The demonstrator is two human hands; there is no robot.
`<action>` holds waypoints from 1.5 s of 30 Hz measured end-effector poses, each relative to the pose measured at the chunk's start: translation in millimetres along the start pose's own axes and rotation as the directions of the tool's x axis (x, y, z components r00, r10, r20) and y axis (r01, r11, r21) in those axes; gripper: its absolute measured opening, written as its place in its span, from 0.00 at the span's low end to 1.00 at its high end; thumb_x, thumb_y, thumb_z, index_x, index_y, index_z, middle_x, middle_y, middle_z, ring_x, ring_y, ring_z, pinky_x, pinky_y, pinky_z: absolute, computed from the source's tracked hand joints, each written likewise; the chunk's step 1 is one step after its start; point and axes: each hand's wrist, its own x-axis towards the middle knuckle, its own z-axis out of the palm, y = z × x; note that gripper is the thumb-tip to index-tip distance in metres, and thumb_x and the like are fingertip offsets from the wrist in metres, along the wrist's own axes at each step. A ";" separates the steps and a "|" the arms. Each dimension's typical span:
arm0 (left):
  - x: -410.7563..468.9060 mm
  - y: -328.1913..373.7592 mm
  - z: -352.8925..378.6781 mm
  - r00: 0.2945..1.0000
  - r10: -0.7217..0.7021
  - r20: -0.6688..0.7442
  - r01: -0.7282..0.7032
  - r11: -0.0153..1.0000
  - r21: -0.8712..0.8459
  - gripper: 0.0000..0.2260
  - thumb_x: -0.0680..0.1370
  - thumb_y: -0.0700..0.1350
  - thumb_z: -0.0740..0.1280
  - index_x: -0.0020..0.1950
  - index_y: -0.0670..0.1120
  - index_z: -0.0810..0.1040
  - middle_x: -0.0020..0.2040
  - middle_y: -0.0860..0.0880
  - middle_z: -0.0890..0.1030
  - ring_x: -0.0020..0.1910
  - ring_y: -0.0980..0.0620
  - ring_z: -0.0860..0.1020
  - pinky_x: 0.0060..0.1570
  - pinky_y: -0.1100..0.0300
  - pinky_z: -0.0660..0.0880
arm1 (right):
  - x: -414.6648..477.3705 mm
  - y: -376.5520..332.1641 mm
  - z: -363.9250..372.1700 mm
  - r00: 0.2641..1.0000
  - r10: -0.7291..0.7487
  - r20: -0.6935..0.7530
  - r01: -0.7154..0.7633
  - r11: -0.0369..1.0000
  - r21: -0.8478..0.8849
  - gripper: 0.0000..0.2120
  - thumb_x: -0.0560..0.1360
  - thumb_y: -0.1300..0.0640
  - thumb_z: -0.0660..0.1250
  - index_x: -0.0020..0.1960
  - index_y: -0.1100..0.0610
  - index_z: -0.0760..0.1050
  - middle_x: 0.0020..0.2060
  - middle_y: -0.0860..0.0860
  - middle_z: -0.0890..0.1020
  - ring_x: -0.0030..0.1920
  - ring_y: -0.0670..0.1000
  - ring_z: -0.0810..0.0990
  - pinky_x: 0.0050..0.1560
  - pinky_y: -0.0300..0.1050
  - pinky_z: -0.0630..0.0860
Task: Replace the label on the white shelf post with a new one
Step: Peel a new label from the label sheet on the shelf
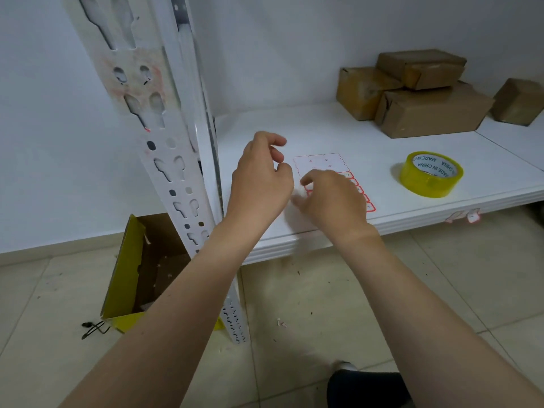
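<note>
The white shelf post point(176, 178) rises at the left, with a stained patch of old label residue point(132, 83) high on its perforated face. A sheet of red-bordered labels point(319, 161) lies flat on the white shelf point(412, 207). My left hand point(259, 184) hovers just left of the sheet, fingers loosely curled and holding nothing. My right hand point(332, 201) covers the sheet's lower part, its thumb and forefinger bent down onto the labels. It is blurred, and I cannot make out whether it pinches one.
A roll of yellow tape point(431, 175) lies right of the sheet. Several brown cardboard boxes point(426, 113) are stacked at the back right. An open yellow carton point(126, 275) stands on the tiled floor beside the post. Label scraps point(471, 216) cling to the shelf's front edge.
</note>
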 end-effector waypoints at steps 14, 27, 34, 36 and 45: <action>-1.6 0.5 56.7 0.915 -0.249 0.319 0.239 0.969 0.069 0.19 0.79 0.40 0.62 0.70 0.50 0.68 0.67 0.45 0.73 0.56 0.43 0.80 0.59 0.47 0.79 | -4.3 47.6 -27.8 0.973 0.194 0.127 -0.163 0.961 -0.223 0.19 0.76 0.41 0.64 0.62 0.49 0.74 0.58 0.53 0.81 0.66 0.60 0.70 0.61 0.57 0.70; 9.7 8.7 37.7 0.976 -0.168 0.139 0.179 0.981 -0.073 0.10 0.81 0.44 0.64 0.61 0.54 0.78 0.49 0.60 0.79 0.49 0.61 0.78 0.54 0.56 0.78 | -9.8 65.2 -42.3 0.938 -0.221 0.267 0.261 0.957 -0.125 0.10 0.68 0.46 0.75 0.49 0.41 0.81 0.50 0.47 0.80 0.57 0.52 0.71 0.52 0.50 0.71; 15.8 11.5 12.5 0.899 -0.401 0.175 0.438 0.837 -0.328 0.15 0.82 0.57 0.64 0.67 0.54 0.71 0.57 0.54 0.77 0.51 0.54 0.78 0.56 0.51 0.78 | -4.2 49.5 -60.4 0.919 -0.134 -0.371 0.223 0.952 0.209 0.03 0.76 0.56 0.70 0.47 0.50 0.82 0.42 0.45 0.85 0.42 0.50 0.82 0.44 0.45 0.78; 16.0 7.2 8.3 0.799 -0.531 0.282 0.600 0.668 -0.440 0.18 0.82 0.61 0.64 0.66 0.53 0.70 0.55 0.50 0.77 0.50 0.49 0.81 0.64 0.40 0.77 | -5.6 41.5 -62.2 0.869 -0.119 -0.480 0.297 0.902 0.314 0.03 0.77 0.59 0.70 0.48 0.53 0.82 0.40 0.45 0.84 0.42 0.47 0.81 0.42 0.39 0.77; 21.1 6.6 -6.5 0.761 -0.466 0.452 0.630 0.364 -0.686 0.18 0.83 0.54 0.65 0.66 0.43 0.78 0.56 0.42 0.88 0.53 0.41 0.88 0.53 0.44 0.85 | -4.3 44.9 -45.8 0.744 -0.506 -0.436 0.665 0.617 0.420 0.10 0.73 0.69 0.61 0.45 0.63 0.81 0.55 0.56 0.86 0.66 0.55 0.79 0.64 0.56 0.78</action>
